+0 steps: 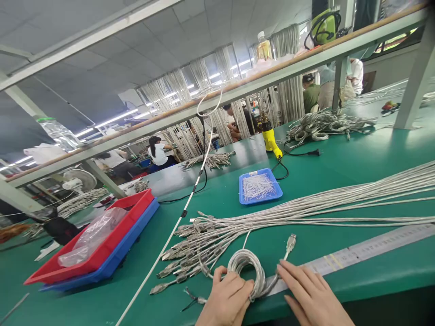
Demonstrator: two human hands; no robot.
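A coiled silver cable point(245, 265) lies on the green table point(340, 167) near its front edge, one USB plug point(291, 242) sticking up to the right. My left hand point(227, 299) presses on the coil's left side, fingers curled over the loops. My right hand point(311, 294) lies flat beside the coil's right side, fingertips touching the cable where it leaves the loop. Just beyond the coil spreads a large bundle of silver USB cables point(306, 210), plugs fanned out to the left.
A measuring strip point(374, 246) is stuck along the front edge. A blue tray of white ties point(260, 185) and a yellow heat gun point(270, 138) stand behind. Red and blue trays point(102, 246) with a plastic bag sit left. Other people work beyond the shelf.
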